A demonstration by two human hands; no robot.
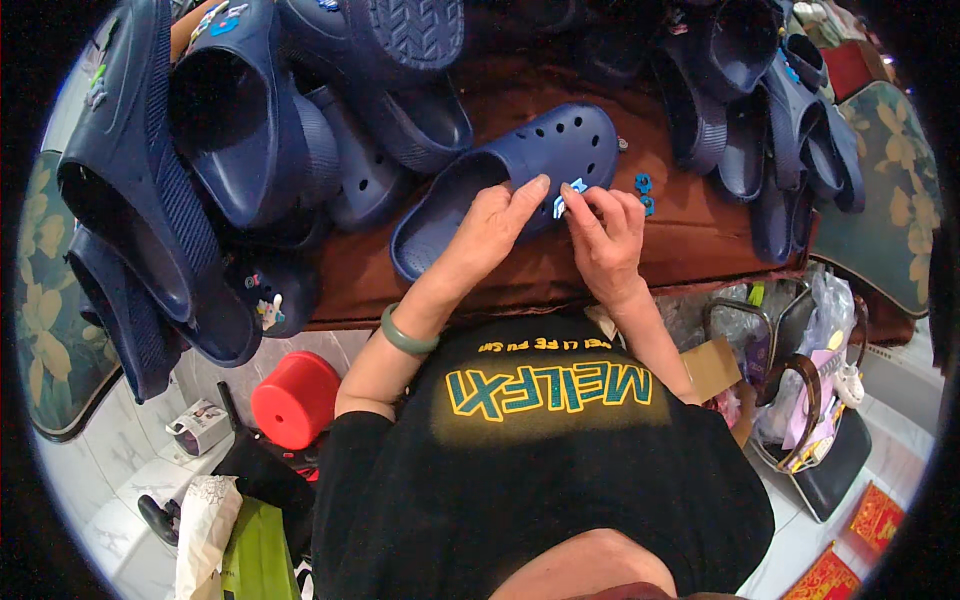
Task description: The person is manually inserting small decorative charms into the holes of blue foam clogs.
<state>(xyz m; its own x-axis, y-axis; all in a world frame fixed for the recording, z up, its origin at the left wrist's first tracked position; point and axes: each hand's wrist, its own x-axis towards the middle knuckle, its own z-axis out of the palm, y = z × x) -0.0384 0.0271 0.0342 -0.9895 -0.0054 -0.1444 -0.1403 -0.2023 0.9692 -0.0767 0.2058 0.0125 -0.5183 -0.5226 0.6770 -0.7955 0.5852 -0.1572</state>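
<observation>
A navy blue clog [565, 140] with round holes in its upper lies on the brown cloth in front of me, toe pointing to the far right. My left hand [492, 222] is closed on the clog's near side; its thumb rests on the upper and its other fingers are partly hidden in the opening. Between the thumb and fingertips of my right hand [608, 232] is a small blue-and-white shoe charm [562, 205], right against the clog's upper. Two small blue charms [644, 184] lie on the cloth just right of the toe.
Navy clogs [235, 130] are heaped at the left, some with charms, and more clogs [740, 110] lie at the right. Brown cloth [350, 275] covers the surface. Below stand a red stool [296, 400], a green bag [258, 550] and a basket with plastic bags [815, 400].
</observation>
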